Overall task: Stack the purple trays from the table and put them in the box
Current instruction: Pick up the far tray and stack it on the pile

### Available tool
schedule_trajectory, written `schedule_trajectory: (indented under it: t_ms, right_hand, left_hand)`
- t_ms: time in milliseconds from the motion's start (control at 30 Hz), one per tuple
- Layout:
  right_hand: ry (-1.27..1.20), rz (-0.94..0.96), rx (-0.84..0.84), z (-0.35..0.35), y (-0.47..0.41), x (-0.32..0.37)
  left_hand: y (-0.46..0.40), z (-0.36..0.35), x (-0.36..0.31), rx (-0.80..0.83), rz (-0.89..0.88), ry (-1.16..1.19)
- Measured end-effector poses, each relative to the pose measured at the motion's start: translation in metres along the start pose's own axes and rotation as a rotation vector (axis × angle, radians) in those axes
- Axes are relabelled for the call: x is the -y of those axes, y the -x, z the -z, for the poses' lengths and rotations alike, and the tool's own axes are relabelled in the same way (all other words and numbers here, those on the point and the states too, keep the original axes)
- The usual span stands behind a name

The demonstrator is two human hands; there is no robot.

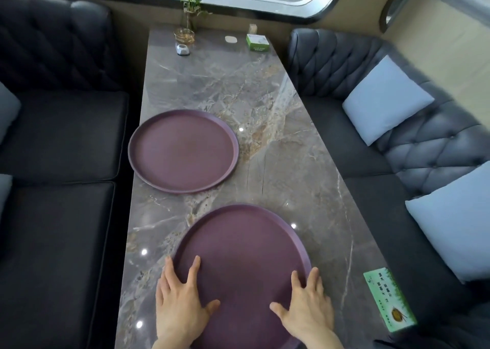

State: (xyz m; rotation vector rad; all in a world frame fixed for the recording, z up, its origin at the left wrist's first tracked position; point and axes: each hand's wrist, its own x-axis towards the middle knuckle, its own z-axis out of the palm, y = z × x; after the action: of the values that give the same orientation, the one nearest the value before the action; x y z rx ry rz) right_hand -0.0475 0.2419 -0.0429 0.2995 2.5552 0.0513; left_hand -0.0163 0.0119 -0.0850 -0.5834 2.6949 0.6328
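Observation:
Two round purple trays lie on a grey marble table (265, 110). The near tray (244, 248) sits at the table's front, and both of my hands rest on it. My left hand (180, 301) lies over its left rim with fingers spread, the thumb on the tray's inside. My right hand (307, 303) lies over its right rim the same way. The far tray (183, 151) lies flat near the table's left edge, a short gap beyond the near one, untouched. No box for the trays is in view.
A green tissue box (388, 299) sits at the table's right front edge. At the far end stand a plant in a glass vase (189, 17), a small green box (257, 42), a white pad (231, 39) and a small grey object (183, 49). Dark sofas with pale cushions (384, 99) flank the table.

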Motion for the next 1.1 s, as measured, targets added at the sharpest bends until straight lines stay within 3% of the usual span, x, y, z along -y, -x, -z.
schedule_trajectory:
  t_ms: [100, 233, 433, 633, 767, 1100]
  right_hand:
    - [0.062, 0.019, -0.141, 0.035, -0.013, 0.001]
    - [-0.157, 0.031, -0.227, 0.086, -0.061, 0.019]
    - [-0.517, 0.124, 0.016, 0.153, -0.163, 0.077]
    - [-0.783, 0.203, 0.068, 0.188, -0.252, 0.148]
    - [-0.958, 0.223, 0.107, 0.195, -0.286, 0.189]
    - [-1.057, 0.288, 0.247, 0.191, -0.317, 0.223]
  left_hand:
    - [-0.014, 0.014, 0.006, -0.239, 0.041, 0.085]
    - [-0.061, 0.056, 0.006, -0.316, 0.236, 0.373]
    - [-0.147, 0.108, 0.001, -0.418, 0.499, 0.705]
    - [-0.223, 0.151, -0.007, -0.435, 0.543, 0.785]
    - [-0.253, 0.155, -0.002, -0.349, 0.572, 0.85]
    - [-0.282, 0.151, -0.01, -0.29, 0.614, 1.173]
